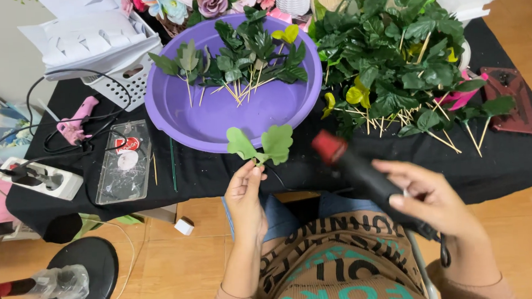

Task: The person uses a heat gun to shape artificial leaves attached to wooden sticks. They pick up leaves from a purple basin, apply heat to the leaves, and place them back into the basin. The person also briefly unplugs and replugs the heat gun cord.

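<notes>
Head view: the left hand (244,196) pinches a leaf sprig (261,145) just below the purple basin (173,106); the right hand (432,198) grips a glue gun (355,166). Several finished leaves lie in the basin, many more heaped right of it.

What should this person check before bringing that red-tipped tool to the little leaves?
1. Leaf sprig pinched firmly in left hand: ok.
2. Glue gun held in right hand: ok, though blurred.
3. Red nozzle apart from the sprig: ok.
4. Left fingertips away from the spot to glue: cannot tell.
5. Purple basin close by, finished sprigs inside: ok.
6. Glue showing at the nozzle: cannot tell.
</notes>
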